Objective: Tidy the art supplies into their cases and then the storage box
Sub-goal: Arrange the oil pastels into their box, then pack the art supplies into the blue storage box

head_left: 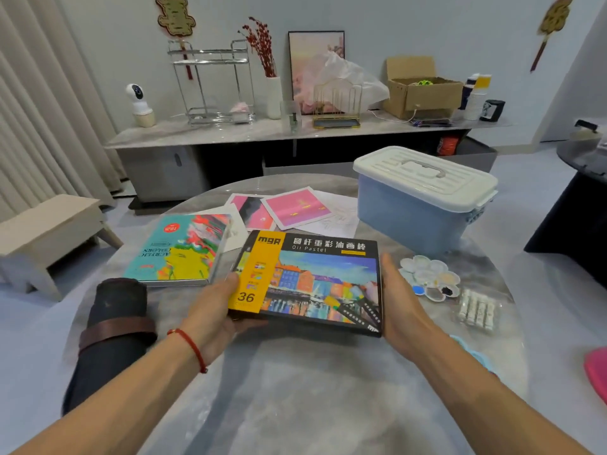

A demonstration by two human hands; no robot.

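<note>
We hold the flat black-and-yellow oil pastel box by its two short edges over the round grey marble bench: our left hand curls under the left edge with the thumb on top, and our right hand presses straight fingers against the right edge. Bare bench lies nearest us. The teal acrylic paint case sits just left, the white flower-shaped palette just right, and the lidded blue storage box stands at the far right rim.

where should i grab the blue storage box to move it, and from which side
Take the grey handle set in the middle of the white lid, coming straight down from above. The storage box stands upright and its lid looks seated, though I cannot tell if the side clasps are latched. If unsure, put both hands on the short ends under the lid rim instead.
</note>
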